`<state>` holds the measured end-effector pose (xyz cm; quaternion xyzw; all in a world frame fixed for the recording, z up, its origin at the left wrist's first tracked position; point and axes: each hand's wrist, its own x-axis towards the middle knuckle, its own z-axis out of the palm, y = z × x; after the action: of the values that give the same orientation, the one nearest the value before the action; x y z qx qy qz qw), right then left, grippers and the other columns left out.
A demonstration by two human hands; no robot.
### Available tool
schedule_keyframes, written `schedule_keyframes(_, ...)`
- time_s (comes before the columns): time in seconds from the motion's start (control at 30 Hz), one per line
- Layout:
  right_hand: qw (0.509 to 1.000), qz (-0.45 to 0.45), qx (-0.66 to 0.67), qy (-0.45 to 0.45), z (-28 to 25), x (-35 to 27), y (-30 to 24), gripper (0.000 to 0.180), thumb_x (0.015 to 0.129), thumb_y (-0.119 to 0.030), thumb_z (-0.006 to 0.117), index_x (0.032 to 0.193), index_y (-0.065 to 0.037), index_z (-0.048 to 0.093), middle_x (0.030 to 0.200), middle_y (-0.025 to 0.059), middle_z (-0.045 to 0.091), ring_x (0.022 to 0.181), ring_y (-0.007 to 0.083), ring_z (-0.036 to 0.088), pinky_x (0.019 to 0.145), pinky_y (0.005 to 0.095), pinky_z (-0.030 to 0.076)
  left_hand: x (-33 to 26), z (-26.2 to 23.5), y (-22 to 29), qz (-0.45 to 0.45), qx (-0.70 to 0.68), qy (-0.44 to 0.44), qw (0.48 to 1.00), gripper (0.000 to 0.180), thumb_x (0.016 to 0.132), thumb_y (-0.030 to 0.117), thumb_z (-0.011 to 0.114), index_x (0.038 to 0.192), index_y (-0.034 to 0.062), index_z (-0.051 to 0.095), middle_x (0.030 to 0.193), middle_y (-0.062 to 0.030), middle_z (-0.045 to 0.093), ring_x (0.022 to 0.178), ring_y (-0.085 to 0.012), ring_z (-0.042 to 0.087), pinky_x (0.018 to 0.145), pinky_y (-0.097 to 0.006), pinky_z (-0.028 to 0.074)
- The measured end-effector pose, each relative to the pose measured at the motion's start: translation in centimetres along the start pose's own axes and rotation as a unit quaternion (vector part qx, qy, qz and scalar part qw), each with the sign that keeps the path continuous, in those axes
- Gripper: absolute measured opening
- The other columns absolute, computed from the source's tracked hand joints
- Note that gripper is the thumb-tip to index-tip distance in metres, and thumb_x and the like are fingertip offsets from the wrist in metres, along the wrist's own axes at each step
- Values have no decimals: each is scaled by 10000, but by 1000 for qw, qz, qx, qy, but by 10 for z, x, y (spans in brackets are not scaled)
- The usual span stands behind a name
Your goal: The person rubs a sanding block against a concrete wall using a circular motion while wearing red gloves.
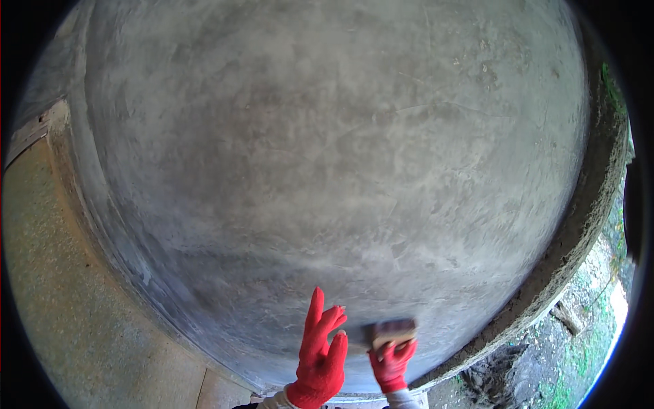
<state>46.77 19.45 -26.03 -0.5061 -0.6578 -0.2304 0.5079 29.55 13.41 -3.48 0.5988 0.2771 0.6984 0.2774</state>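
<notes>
A broad grey cement surface with a smooth, mottled finish fills most of the head view. My right hand, in a red glove, grips a wide flat brush with a pale body and a dark working edge. The brush is against the lower part of the cement and slightly smeared by motion. To its left, my left hand, also red-gloved, holds nothing. Its index finger points up, the other fingers are partly bent, and the thumb stands apart. Whether that hand touches the cement I cannot tell.
A rough, raw cement edge curves down the right side. Beyond it lie green-tinged ground, a dark grey heap and a short piece of wood or stone. On the left is a tan speckled floor beside the cement's border.
</notes>
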Motion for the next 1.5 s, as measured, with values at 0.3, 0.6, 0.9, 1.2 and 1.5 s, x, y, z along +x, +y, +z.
schedule_keyframes(0.3,1000,-10,2,27,-41,155,-52,1081,648,-349,822,1484,-218,149,1447,368,80,1284,561,208,989,631,261,-1,-10,-5,-11,-13,14,1000,430,893,-43,474,1316,22,438,1515,-230,143,1297,-297,376,986,-418,411)
schedule_keyframes(0.6,994,-64,38,-74,16,-26,-13,1046,567,-296,855,1423,-328,255,1327,241,301,1132,489,369,862,575,375,-2,-3,0,6,2,5,1000,408,909,14,493,1315,13,442,1510,-239,153,1273,-294,395,978,-416,415)
schedule_keyframes(0.9,997,-34,25,62,-37,185,-99,1054,581,-326,866,1440,-235,263,1426,316,182,1162,533,336,885,614,346,-6,-20,-16,58,117,19,991,430,870,-29,523,1295,-23,456,1472,-259,229,1259,-328,409,1005,-411,381)
schedule_keyframes(1.2,993,-109,27,-35,14,33,-57,826,656,-323,767,1374,-295,360,1344,201,307,1079,445,417,863,542,357,-79,-23,-87,11,308,-10,951,478,854,67,589,1305,-16,457,1378,-254,386,1217,-380,448,968,-425,416)
schedule_keyframes(1.5,991,-119,52,-18,-15,145,-103,654,752,-242,667,1354,-189,418,1397,234,273,1098,449,412,883,525,368,-22,-23,-74,143,314,21,938,543,873,39,504,1365,-77,307,1411,-348,261,1214,-504,380,1004,-498,337)
